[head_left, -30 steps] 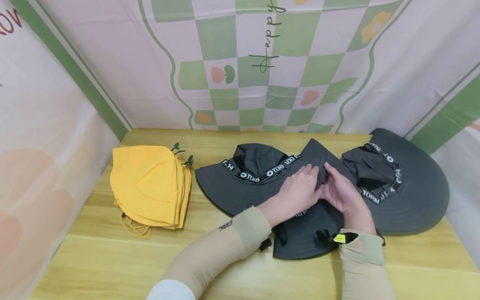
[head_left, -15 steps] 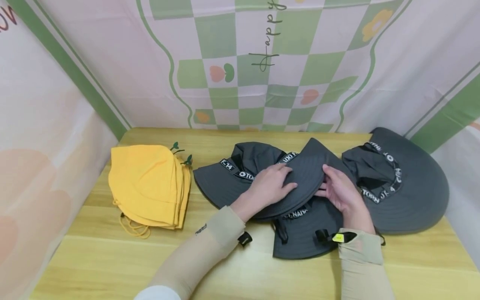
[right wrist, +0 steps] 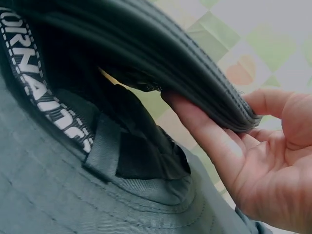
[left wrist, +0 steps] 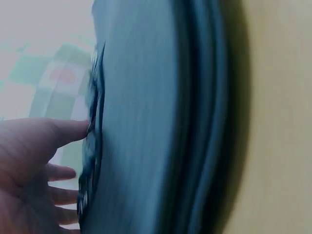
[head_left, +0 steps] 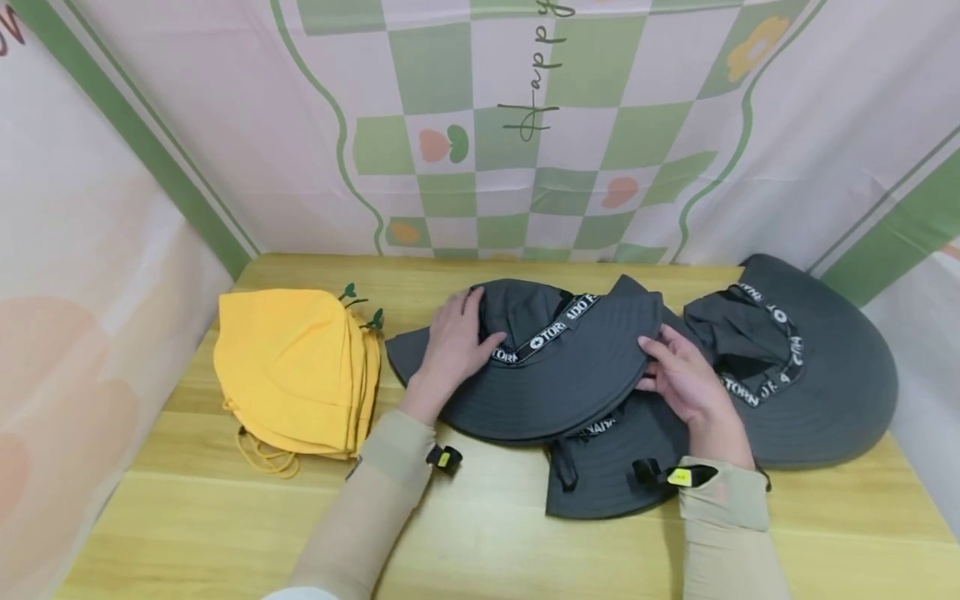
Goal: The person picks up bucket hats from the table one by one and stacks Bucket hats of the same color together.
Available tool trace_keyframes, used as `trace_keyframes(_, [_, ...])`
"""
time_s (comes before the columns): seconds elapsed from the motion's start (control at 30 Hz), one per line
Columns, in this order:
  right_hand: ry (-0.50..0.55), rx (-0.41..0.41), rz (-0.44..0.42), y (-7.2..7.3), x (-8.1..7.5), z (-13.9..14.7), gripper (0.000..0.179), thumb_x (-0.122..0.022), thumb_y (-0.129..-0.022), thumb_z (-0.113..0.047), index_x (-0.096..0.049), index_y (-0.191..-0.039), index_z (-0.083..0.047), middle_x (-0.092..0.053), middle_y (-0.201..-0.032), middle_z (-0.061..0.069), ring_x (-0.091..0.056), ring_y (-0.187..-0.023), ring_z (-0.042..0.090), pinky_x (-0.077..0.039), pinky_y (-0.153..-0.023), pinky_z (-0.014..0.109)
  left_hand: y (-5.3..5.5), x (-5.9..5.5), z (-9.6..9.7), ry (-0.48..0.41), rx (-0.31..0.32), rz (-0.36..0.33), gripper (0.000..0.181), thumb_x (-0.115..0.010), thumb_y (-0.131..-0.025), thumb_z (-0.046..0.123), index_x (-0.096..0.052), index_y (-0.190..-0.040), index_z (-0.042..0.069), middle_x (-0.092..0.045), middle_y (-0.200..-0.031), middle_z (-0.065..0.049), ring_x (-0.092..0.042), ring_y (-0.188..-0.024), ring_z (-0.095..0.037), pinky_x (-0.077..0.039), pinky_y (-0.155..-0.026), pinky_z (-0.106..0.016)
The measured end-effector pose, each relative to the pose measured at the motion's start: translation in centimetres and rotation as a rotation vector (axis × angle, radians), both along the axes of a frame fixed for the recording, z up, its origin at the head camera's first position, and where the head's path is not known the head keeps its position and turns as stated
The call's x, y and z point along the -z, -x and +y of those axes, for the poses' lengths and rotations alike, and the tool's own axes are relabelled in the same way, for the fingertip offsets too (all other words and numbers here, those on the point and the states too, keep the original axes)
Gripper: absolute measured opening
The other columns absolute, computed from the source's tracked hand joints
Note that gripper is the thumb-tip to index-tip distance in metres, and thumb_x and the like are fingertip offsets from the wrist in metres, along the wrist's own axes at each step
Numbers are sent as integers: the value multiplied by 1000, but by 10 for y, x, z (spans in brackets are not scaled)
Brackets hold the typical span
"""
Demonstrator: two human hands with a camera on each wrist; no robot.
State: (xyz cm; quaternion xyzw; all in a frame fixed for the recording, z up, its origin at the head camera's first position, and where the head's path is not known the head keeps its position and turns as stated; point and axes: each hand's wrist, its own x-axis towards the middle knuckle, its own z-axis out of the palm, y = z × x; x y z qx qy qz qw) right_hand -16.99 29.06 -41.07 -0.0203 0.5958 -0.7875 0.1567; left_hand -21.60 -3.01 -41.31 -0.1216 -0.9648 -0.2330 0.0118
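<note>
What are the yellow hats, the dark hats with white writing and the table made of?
Yellow hats: soft, matte cloth, perhaps cotton, because they crease and lie folded. Dark hats: matte cloth too, maybe polyester; they show rows of stitching and slump softly. Table: maybe wood, or a wood-look cover, a bit shiny; it has grain streaks and a pale glare.

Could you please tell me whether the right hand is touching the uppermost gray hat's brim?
Touching; the right wrist view shows the brim held between the right hand's thumb and fingers.
</note>
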Motion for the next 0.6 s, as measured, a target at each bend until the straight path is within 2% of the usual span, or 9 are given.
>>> trace_keyframes(0.13, [17,-1,13,-1,-2,0,69,-45,-107,-15,-3,-160,-4,-73,-115,-9,-74,-98,11,-62,-75,31,5,1,-21,33,-36,-120,84,-62,-92,58,-35,-154,8,-45,-154,-17,-42,-143,-37,-27,-122,-54])
trace_keyframes(0.3, [5,10,12,-2,-4,1,69,-46,-107,-17,-4,-160,-6,-73,-115,-10,-73,-98,10,-62,-75,29,8,-2,-38,90,-12,-266,96,-61,-85,71,-35,-155,10,-44,-155,-17,-41,-143,-39,-28,-122,-53])
trace_keyframes(0.43, [-16,39,5,-3,-4,2,69,-47,-106,-19,-7,-161,-8,-73,-114,-11,-73,-98,8,-61,-74,28,10,-4,-49,51,11,-323,102,-69,-79,70,-34,-156,14,-41,-155,-20,-42,-142,-38,-37,-116,-52])
trace_keyframes(0.5, [-19,57,1,-3,-5,2,67,-49,-106,-19,-11,-161,-10,-74,-113,-12,-73,-97,7,-61,-73,28,10,-6,-55,6,22,-352,102,-74,-78,66,-34,-156,13,-39,-156,-21,-41,-143,-38,-38,-116,-52])
trace_keyframes(0.6, [-12,78,-7,-3,-5,3,62,-50,-105,-19,-18,-159,-12,-74,-111,-11,-73,-96,7,-61,-72,28,11,-11,-63,-30,49,-363,96,-77,-79,59,-40,-152,9,-43,-153,-22,-44,-140,-37,-39,-115,-50])
